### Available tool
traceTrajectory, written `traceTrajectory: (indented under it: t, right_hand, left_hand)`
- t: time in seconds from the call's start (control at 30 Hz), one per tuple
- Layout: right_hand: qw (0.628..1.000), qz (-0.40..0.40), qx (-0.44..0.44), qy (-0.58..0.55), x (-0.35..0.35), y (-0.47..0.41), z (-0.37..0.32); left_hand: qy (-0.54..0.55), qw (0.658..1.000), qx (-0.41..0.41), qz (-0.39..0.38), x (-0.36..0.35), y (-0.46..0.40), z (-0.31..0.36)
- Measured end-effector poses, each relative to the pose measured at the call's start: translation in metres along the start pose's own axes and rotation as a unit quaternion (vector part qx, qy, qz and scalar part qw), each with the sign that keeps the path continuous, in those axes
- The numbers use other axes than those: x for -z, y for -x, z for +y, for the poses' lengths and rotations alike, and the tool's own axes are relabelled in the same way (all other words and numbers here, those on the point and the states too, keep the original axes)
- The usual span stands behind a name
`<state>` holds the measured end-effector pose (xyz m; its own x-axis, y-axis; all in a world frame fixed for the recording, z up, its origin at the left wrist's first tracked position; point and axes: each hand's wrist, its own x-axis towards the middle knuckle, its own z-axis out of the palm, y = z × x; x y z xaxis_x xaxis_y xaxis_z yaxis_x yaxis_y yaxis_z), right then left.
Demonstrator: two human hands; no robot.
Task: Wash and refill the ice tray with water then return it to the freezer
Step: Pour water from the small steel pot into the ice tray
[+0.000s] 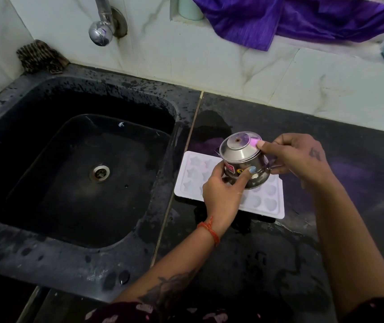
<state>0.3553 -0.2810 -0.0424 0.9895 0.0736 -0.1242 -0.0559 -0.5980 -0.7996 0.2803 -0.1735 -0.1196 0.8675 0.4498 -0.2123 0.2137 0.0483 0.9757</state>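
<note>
Steel pot (243,164) held up over the ice tray (269,206), tipped steeply so its base faces up toward the camera. Left hand (221,194) wrapped around the lower body of the pot, thumb across the sticker side. Right hand (298,157) gripping the far side, thumb pressed against the edge of the base, fingers curled at what looks like a handle. Mouth of the pot pointing down and away, hidden from view; no telling whether water is running out.

Tray lying flat on the counter (279,264), just beside the right edge of the sink (74,173), one short end near the seam between sink and counter. Star and heart moulds visible; fill level too hard to read against the white plastic. Wet patches on the counter around the tray's near edge.

Judged step: refilling the moulds by pouring from the pot.

Possible trouble from here:
- Pouring too fast at this steep tilt, flooding the moulds and spreading water across the already wet counter.
- Stream landing off the near side of the tray, since the pot hangs over only part of it.
- Wet steel slipping in the fingers and dropping onto the thin plastic.
- Overfilled tray sloshing on the carry to the freezer, none of which appears here.

Tap (101,31) on the back wall, no water seen falling from it.
</note>
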Motion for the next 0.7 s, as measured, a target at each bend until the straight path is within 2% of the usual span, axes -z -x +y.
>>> traceTrajectory:
  t: [0.43, 0.7]
  right_hand:
    - [0.993, 0.020, 0.032, 0.108, 0.0065, 0.0063, -0.0043]
    - [0.990, 0.017, 0.039, 0.132, 0.0075, 0.0063, -0.0052]
  left_hand:
    - [0.011, 0.999, 0.021, -0.040, -0.0056, 0.0049, -0.0087]
    - [0.007, 0.999, 0.022, -0.045, -0.0049, 0.0071, -0.0061]
